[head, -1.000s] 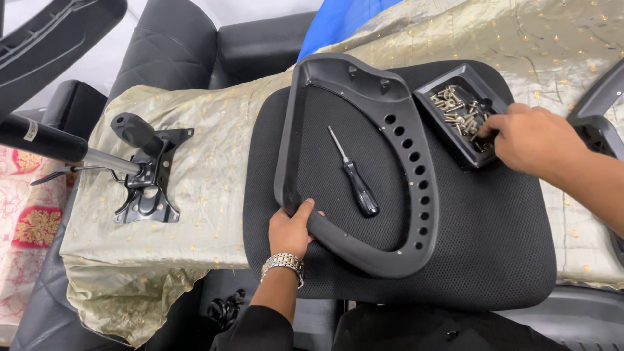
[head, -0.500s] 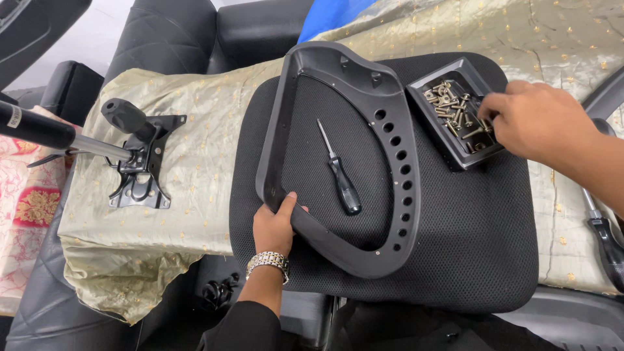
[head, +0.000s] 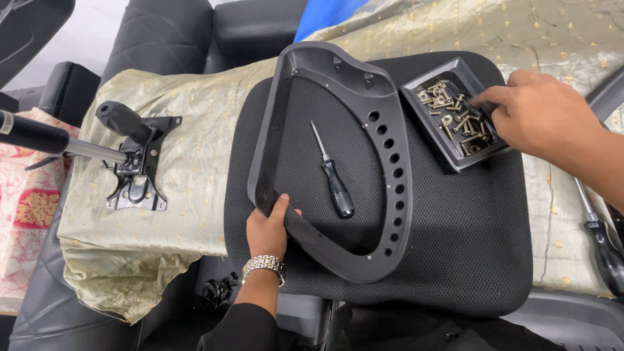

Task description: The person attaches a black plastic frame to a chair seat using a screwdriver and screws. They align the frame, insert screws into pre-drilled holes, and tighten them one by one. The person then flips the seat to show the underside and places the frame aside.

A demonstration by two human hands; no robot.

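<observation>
A black plastic chair frame [head: 390,156] with a row of holes lies on a black mesh seat cushion [head: 468,240]. My left hand [head: 266,227], with a metal bracelet on the wrist, grips the frame's lower left edge. A black-handled screwdriver [head: 335,179] lies inside the frame on the mesh. My right hand [head: 539,120] reaches into a small black tray [head: 448,159] of screws and bolts [head: 452,117] at the upper right, fingertips among the screws. Whether it holds a screw is hidden.
A black metal tilt mechanism with a knob and gas cylinder [head: 130,162] lies on the gold cloth [head: 195,117] at left. A second screwdriver [head: 601,240] lies at the right edge. Black chair cushions [head: 169,39] stand behind.
The view has shifted, so everything sits lower and further right in frame. My right hand has moved slightly within the screw tray. My left hand keeps its grip on the frame.
</observation>
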